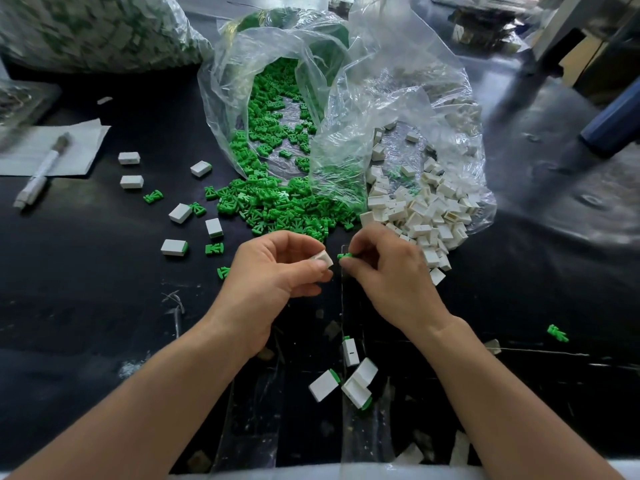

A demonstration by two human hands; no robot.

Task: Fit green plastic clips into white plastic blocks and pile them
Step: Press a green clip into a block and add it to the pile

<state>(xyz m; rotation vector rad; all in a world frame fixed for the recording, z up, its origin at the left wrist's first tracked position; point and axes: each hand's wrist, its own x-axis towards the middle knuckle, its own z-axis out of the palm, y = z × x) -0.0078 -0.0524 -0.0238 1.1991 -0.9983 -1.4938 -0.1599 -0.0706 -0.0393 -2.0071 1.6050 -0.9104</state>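
Note:
My left hand (273,271) pinches a white plastic block (322,259) between thumb and fingers above the black table. My right hand (388,268) pinches a green plastic clip (345,256) a small gap to the right of that block. A heap of green clips (277,202) spills from a clear bag behind my hands. White blocks (422,209) spill from a second clear bag at the right. Three fitted blocks (349,379) with green ends lie between my forearms.
Several fitted blocks (175,247) and loose clips (214,248) lie scattered at the left. A pen (43,169) rests on white paper (79,140) at the far left. A large full bag (93,29) stands at the back left. One stray clip (557,333) lies right.

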